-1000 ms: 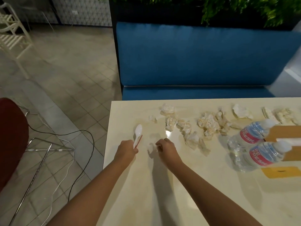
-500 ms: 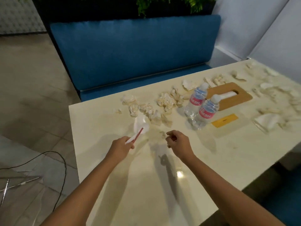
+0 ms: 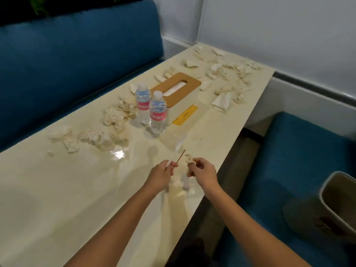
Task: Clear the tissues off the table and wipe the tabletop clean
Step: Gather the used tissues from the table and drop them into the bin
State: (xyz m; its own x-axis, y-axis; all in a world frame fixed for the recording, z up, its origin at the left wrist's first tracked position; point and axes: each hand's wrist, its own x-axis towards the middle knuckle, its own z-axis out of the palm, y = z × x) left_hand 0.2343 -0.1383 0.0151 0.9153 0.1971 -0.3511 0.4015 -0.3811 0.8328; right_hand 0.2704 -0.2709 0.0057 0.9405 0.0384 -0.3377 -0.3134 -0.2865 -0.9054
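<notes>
Our left hand (image 3: 160, 173) grips a white spoon (image 3: 178, 146) and a red stick (image 3: 180, 158). Right hand (image 3: 204, 173) pinches a tissue wad (image 3: 189, 159) over the counter (image 3: 57, 189). Loose tissues (image 3: 113, 114) litter it around the bottles (image 3: 158, 112).

I see the white utensil (image 3: 178, 146) in the left hand (image 3: 160, 175) only as a blurred streak; the right hand (image 3: 204, 174) half hides a tissue wad (image 3: 189, 159). The frame's right edge cuts off the bin (image 3: 339, 197), and the tissues (image 3: 231, 68) at the table's (image 3: 57, 189) far end smear together.
</notes>
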